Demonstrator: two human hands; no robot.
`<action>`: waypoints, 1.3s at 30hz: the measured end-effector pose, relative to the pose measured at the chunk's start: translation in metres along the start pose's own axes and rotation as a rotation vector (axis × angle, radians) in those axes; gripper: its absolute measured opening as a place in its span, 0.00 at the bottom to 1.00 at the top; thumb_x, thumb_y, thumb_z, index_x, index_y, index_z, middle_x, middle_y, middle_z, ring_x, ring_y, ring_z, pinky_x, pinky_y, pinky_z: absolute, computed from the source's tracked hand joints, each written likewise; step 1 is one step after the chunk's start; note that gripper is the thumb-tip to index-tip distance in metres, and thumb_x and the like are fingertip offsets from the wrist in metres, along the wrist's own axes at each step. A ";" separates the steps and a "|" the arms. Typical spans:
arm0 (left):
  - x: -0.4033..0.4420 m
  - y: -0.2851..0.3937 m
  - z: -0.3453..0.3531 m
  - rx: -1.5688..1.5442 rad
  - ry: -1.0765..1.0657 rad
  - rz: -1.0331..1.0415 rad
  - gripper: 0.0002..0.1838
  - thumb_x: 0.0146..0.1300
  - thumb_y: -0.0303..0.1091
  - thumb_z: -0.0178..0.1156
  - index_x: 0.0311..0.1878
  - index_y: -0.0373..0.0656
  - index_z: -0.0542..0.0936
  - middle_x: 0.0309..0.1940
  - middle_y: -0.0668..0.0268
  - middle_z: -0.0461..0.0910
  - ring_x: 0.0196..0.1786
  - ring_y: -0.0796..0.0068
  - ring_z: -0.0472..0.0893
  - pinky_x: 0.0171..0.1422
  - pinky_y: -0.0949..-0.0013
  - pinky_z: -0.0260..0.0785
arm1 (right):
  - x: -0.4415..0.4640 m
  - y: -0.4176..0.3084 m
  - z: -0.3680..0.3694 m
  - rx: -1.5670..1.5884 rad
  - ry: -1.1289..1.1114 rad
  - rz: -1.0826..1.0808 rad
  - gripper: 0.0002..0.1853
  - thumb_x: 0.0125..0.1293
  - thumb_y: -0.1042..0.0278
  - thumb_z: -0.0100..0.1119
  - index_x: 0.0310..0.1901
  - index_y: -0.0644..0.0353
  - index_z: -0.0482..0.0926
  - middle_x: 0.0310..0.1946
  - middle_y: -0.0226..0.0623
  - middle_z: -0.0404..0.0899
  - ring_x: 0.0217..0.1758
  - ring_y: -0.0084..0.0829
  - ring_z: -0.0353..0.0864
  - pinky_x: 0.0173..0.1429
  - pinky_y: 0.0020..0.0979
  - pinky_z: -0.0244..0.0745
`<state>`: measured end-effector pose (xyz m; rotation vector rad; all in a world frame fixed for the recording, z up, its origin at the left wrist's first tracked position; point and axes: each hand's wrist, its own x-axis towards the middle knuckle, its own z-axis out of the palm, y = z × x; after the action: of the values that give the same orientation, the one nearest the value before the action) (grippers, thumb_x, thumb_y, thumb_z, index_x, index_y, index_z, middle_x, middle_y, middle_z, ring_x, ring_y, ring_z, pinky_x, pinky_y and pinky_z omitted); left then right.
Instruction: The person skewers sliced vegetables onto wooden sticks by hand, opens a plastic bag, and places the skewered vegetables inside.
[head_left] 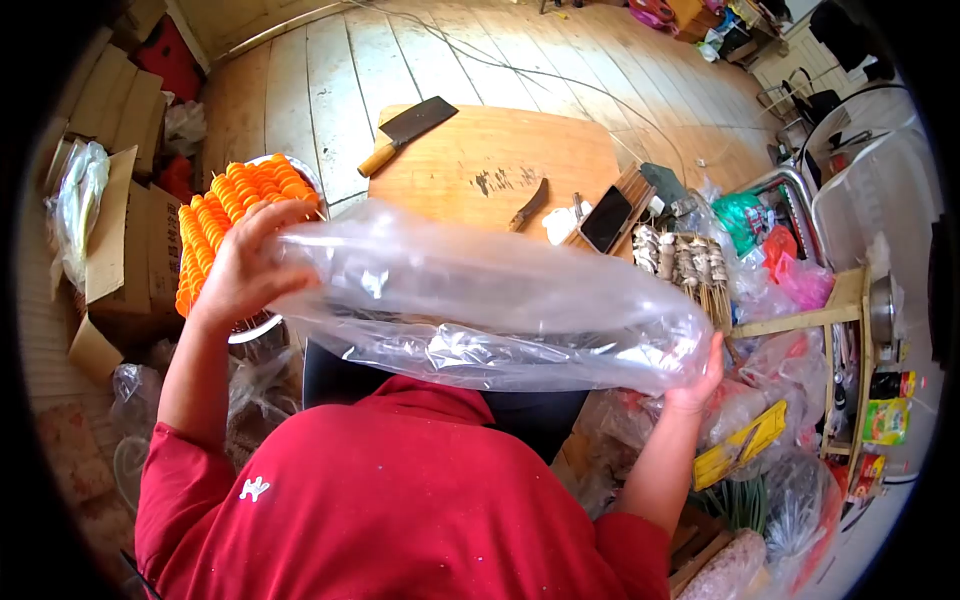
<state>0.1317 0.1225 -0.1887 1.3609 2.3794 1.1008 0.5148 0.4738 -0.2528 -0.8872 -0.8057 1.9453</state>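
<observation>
A long clear plastic bag (500, 290) stretches across in front of my chest, held up between both hands. My left hand (255, 262) grips its left end, the fingers curved along the upper edge and the thumb below. At the other end, my right hand (700, 378) has hold of the lower right corner, with part of the hand behind the plastic. Close beyond my left hand are orange spiral-cut skewers (240, 205), piled on a round white-rimmed basin (316, 178). The bag overlaps the near side of a wooden board (560, 140).
On the board lie a cleaver (418, 120) and a small curved knife (530, 205). A phone (606, 220) rests at its right, beside bundles of skewers (683, 260). A cardboard box (120, 240) stands left; plastic bags and a wooden shelf (850, 300) crowd the right.
</observation>
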 end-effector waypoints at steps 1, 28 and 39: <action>0.006 -0.002 0.002 0.038 0.064 -0.102 0.25 0.48 0.31 0.72 0.50 0.38 0.76 0.38 0.69 0.76 0.44 0.78 0.74 0.51 0.73 0.67 | 0.008 -0.005 0.008 -0.017 -0.080 -0.010 0.24 0.66 0.48 0.51 0.50 0.62 0.75 0.42 0.38 0.79 0.41 0.33 0.79 0.40 0.33 0.76; 0.106 -0.049 0.112 0.568 0.131 -0.135 0.42 0.45 0.36 0.65 0.67 0.52 0.61 0.66 0.53 0.58 0.70 0.53 0.55 0.73 0.50 0.48 | 0.123 0.087 0.046 -1.114 -0.252 0.053 0.11 0.64 0.65 0.55 0.42 0.61 0.80 0.27 0.27 0.79 0.29 0.18 0.77 0.32 0.24 0.72; 0.191 -0.076 0.132 -0.296 0.583 -0.493 0.13 0.58 0.25 0.55 0.46 0.39 0.80 0.30 0.63 0.81 0.27 0.77 0.78 0.30 0.73 0.71 | 0.097 0.173 0.116 -1.996 -0.738 -0.099 0.23 0.59 0.60 0.55 0.55 0.58 0.73 0.53 0.45 0.72 0.57 0.43 0.72 0.58 0.40 0.69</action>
<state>0.0387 0.3208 -0.2974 0.3421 2.5506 1.7539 0.3090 0.4564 -0.3538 -0.9219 -3.2493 0.7068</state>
